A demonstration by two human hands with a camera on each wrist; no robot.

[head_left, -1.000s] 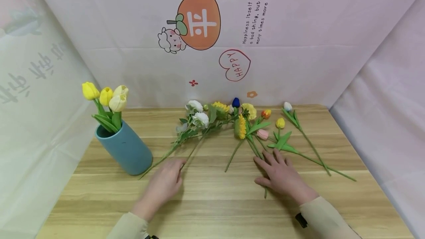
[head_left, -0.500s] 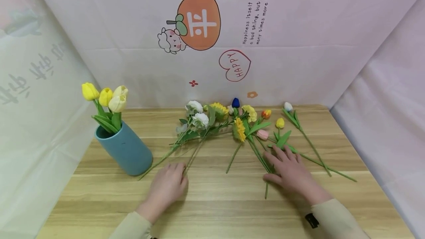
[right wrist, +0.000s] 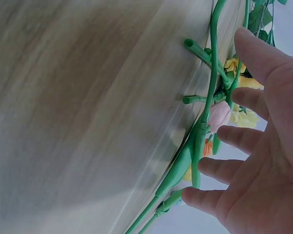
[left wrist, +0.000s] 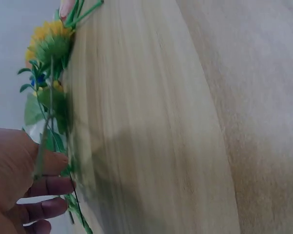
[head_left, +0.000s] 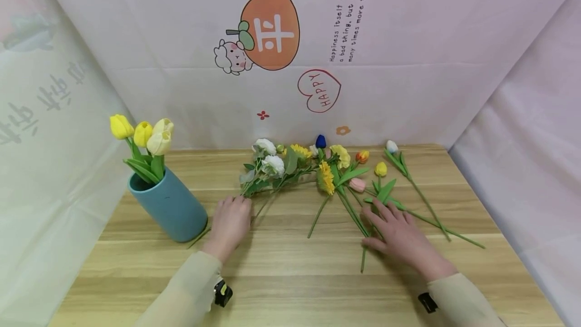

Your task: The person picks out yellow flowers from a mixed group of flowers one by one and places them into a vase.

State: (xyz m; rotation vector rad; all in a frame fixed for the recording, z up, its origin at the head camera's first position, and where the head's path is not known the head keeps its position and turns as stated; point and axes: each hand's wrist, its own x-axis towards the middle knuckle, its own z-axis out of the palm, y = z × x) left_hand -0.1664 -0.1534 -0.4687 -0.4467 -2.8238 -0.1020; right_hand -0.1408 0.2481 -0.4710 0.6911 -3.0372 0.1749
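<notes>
In the head view, my left hand [head_left: 230, 223] is at the stems below the white flowers [head_left: 272, 165], left of the table's middle. Its fingers [left wrist: 51, 186] look loosely bent with gaps between them in the left wrist view, and a stem [left wrist: 45, 134] crosses in front of the thumb. A sunflower [left wrist: 51, 44] lies farther along. My right hand [head_left: 401, 236] is spread over the green stems at right, its fingers straight and apart. Close to those fingertips in the right wrist view are a pink tulip [right wrist: 219, 116] and thick green stems [right wrist: 199, 139].
A blue vase [head_left: 174, 208] stands at left with yellow tulips [head_left: 142, 133] and cream tulips in it. More flowers lie along the back of the wooden table [head_left: 290, 276], among them a blue tulip [head_left: 321, 141] and a white tulip [head_left: 392, 147]. A printed cloth [head_left: 386, 95] hangs behind.
My left hand has left the lower end of one stem and moved up toward the white flowers. My right hand has shifted right. The front sunflower has turned slightly.
</notes>
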